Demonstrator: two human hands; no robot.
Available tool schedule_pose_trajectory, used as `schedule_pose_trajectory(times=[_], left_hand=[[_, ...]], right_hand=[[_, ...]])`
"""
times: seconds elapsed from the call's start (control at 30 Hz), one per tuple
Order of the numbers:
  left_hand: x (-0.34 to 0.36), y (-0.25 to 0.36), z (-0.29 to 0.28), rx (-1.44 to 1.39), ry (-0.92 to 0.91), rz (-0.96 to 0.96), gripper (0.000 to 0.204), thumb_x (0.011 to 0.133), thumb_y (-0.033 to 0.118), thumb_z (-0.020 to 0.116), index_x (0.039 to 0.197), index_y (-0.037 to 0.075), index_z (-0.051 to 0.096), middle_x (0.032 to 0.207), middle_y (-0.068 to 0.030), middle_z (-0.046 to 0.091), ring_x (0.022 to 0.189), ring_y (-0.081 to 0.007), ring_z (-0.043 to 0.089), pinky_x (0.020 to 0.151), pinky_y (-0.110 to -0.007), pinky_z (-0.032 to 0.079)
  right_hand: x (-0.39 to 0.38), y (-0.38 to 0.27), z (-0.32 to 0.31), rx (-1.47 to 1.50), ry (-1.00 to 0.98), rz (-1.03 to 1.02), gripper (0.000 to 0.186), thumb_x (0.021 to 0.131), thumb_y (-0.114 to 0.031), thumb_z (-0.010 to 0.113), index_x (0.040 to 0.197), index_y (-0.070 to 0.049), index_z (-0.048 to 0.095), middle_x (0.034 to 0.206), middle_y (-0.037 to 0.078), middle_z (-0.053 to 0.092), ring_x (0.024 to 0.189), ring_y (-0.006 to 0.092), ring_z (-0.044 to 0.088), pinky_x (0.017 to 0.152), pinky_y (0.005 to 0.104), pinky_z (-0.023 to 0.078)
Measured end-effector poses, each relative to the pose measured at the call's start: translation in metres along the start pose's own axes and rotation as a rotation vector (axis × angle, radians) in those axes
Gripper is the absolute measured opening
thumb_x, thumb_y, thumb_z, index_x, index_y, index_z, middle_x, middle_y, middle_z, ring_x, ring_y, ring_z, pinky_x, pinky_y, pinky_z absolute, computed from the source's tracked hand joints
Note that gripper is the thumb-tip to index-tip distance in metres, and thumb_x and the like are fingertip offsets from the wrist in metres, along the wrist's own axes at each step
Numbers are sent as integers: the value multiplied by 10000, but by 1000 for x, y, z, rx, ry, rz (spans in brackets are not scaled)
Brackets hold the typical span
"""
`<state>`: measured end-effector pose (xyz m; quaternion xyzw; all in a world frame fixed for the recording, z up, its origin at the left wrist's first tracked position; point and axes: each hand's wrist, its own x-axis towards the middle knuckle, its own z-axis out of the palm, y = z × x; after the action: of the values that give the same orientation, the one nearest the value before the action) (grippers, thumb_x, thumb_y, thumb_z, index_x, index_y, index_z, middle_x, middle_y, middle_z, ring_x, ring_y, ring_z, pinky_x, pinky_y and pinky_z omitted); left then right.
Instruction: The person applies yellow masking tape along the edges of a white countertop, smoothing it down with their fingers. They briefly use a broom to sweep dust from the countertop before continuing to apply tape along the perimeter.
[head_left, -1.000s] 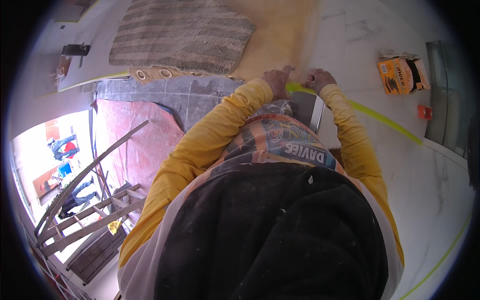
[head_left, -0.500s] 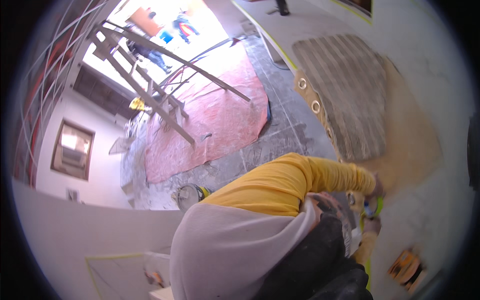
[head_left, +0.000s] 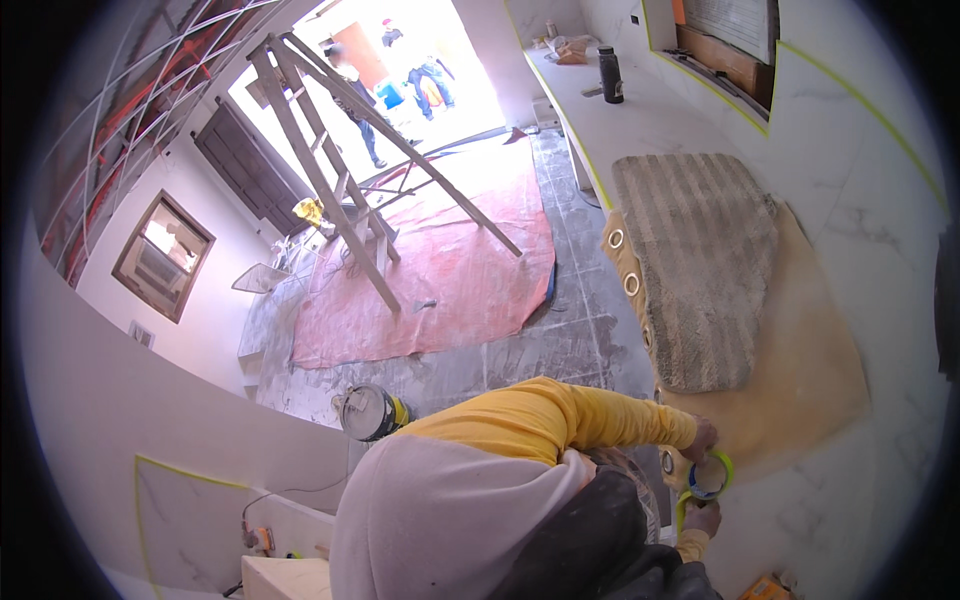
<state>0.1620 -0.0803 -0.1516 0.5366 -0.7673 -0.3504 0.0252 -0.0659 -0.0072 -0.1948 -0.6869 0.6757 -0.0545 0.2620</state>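
The head view looks down over the person's own shoulders, with a pale hood and dark vest filling the lower middle. Two yellow sleeves reach toward the lower right, where both hands meet at the edge of a white marble counter (head_left: 880, 330).

The left hand (head_left: 703, 438) lies at the upper side of a roll of yellow-green tape (head_left: 708, 476), its fingers curled down onto the roll's rim. The right hand (head_left: 702, 518) is just below the roll and touches its lower edge; its fingers look bent around the roll, though the sleeve and the small size hide exactly how they close. The tape roll sits between the two hands, right at the counter's near edge, beside the corner of a tan sheet (head_left: 810, 370) spread on the counter.

On that sheet lies a grey striped mat (head_left: 695, 260). Yellow-green tape lines run along the white wall panels behind the counter. A dark bottle (head_left: 610, 76) stands farther along the counter.

On the floor to the left, a red tarp (head_left: 440, 280) is spread under a wooden ladder (head_left: 340, 160). A grey bucket (head_left: 366, 411) stands near the person's left shoulder. Other people stand in the bright doorway at the top, well away.
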Motion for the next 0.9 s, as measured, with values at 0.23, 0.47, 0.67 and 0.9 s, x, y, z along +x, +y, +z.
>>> schedule_pose_trajectory(times=[0.23,0.47,0.67,0.9], left_hand=[[-3,16,-2,48,-40,-275,552,757,458,703,1105,30,687,1101,-179,688,1023,-356,668,891,-425,537],[-40,-1,-11,-120,218,-21,518,744,441,729,1088,61,654,1039,-135,695,975,-338,673,858,-436,531],[-155,-117,-43,-445,272,-127,396,829,403,690,1092,108,658,954,-142,692,902,-303,675,809,-416,518],[-367,-339,-24,-498,471,-552,305,875,347,663,1050,98,692,920,-138,709,826,-256,688,738,-392,532]], right_hand=[[2,-1,5,-88,-43,49,442,727,-185,805,1090,2,636,1040,210,690,985,414,650,857,472,516],[2,-3,9,257,21,27,378,690,-44,784,1043,5,656,968,166,717,918,343,690,830,406,526],[17,12,18,549,-40,51,305,690,-9,751,971,33,638,875,106,691,793,209,641,746,356,518],[30,29,13,312,-82,410,268,729,68,638,991,67,580,868,125,626,823,273,626,742,386,524]])
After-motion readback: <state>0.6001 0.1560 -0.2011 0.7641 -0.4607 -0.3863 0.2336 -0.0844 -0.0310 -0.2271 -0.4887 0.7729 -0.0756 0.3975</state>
